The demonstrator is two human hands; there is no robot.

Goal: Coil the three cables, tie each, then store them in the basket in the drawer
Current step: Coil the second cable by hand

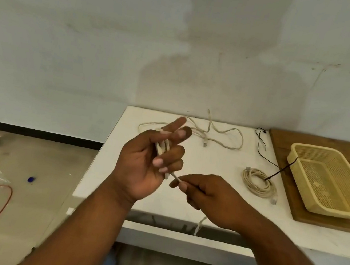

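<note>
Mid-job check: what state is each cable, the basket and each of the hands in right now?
Left hand: grips the held cable by its loops.
Right hand: pinches its free strand.
Held cable: partly coiled.
Loose cable: uncoiled, sprawled on the table.
Coiled cable: coiled, on the table, black tie sticking out.
Basket: empty, on the wooden board.

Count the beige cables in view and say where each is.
3. A coiled cable lies beside the basket. A loose cable sprawls at the table's back, partly hidden behind the left hand. A third cable is wound in that hand; the right hand pinches it.
</note>
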